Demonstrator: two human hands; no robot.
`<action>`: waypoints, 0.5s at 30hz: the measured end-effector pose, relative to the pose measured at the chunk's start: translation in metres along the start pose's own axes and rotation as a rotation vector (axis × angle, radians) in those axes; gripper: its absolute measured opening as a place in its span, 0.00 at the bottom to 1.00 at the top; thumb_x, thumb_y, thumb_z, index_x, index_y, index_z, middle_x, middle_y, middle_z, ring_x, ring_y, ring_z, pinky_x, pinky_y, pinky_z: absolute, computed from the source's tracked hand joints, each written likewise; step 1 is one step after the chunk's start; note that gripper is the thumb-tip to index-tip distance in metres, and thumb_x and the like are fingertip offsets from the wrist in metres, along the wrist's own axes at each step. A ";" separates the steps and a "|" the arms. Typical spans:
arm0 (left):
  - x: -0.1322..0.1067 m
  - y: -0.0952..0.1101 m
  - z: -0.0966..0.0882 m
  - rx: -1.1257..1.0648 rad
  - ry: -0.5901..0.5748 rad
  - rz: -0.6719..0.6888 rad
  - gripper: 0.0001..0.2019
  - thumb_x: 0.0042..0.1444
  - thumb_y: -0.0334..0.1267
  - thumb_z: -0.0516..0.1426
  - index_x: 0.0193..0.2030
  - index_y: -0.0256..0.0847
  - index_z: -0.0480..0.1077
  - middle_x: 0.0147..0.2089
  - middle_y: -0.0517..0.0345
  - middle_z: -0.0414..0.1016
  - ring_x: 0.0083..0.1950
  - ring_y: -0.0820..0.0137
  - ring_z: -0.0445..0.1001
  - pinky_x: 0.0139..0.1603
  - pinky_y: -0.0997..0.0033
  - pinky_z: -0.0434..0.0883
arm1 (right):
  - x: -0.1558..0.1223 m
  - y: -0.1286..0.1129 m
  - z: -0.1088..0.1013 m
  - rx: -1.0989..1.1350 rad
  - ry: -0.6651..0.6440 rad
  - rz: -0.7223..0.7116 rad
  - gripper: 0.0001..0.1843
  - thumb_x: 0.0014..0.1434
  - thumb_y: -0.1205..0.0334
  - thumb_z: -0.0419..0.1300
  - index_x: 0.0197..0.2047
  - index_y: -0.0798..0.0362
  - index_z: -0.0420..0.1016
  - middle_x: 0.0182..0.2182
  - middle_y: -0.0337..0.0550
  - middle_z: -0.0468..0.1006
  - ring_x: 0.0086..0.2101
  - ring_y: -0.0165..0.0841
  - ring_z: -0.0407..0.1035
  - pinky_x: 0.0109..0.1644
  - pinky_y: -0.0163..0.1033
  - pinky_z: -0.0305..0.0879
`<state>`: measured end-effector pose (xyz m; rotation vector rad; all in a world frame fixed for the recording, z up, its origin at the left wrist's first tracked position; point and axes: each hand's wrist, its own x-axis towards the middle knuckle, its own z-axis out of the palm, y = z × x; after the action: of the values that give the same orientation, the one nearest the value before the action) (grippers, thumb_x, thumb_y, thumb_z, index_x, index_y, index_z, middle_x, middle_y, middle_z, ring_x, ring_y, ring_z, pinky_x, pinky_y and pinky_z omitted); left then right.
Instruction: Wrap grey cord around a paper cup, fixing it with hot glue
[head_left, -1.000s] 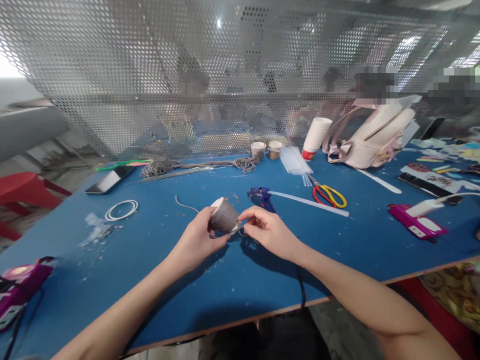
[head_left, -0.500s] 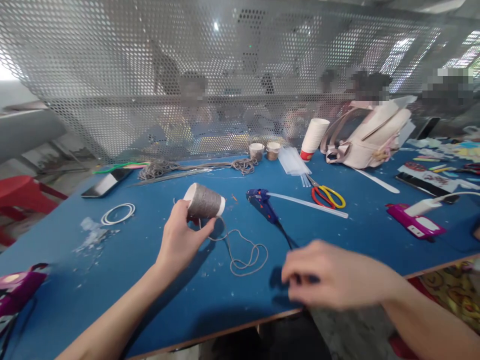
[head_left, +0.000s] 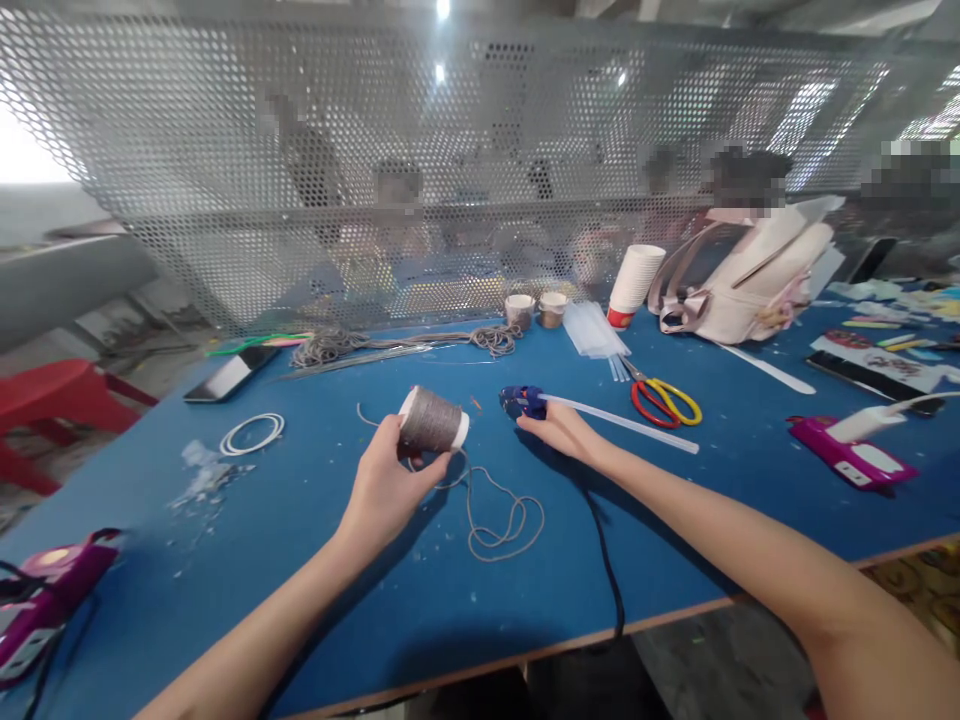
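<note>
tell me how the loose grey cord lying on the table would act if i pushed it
Probably floppy: the loose cord lies in slack, uneven loops on the table, so a push would likely bunch it. It looks thin, so probably light. It seems to run up to the wrapped cup in the left hand, which may tether it.

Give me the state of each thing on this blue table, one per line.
Left hand, closed around cord-wrapped cup, held above table.
Right hand, resting on glue gun, grip unclear.
Glue gun, lying on table.
Loose cord, slack loops on table.
Scissors, lying flat, closed.
Phone, screen dark.
</note>
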<state>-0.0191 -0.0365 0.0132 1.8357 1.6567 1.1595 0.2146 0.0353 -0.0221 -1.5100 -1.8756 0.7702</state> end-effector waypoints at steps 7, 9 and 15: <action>0.001 -0.004 0.003 0.007 -0.025 -0.032 0.14 0.46 0.44 0.61 0.36 0.41 0.64 0.30 0.64 0.66 0.29 0.72 0.66 0.32 0.70 0.65 | -0.041 -0.020 -0.014 0.239 -0.076 0.047 0.09 0.56 0.61 0.53 0.33 0.53 0.72 0.20 0.36 0.73 0.24 0.32 0.69 0.31 0.36 0.64; 0.001 -0.007 0.004 0.014 -0.032 -0.038 0.15 0.46 0.45 0.61 0.37 0.41 0.63 0.30 0.64 0.66 0.29 0.72 0.65 0.32 0.70 0.65 | -0.058 -0.028 -0.015 0.235 -0.064 -0.005 0.08 0.56 0.59 0.54 0.31 0.52 0.70 0.17 0.34 0.69 0.22 0.31 0.66 0.30 0.35 0.63; 0.001 -0.009 0.007 0.023 -0.026 -0.038 0.15 0.46 0.44 0.61 0.37 0.40 0.65 0.29 0.64 0.65 0.27 0.73 0.62 0.29 0.71 0.63 | -0.088 -0.042 -0.002 0.161 -0.048 -0.184 0.11 0.56 0.54 0.58 0.27 0.51 0.65 0.19 0.33 0.65 0.20 0.27 0.57 0.26 0.33 0.57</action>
<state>-0.0190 -0.0316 0.0023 1.8173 1.6896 1.1013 0.2047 -0.0584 0.0026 -1.2112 -1.9073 0.8551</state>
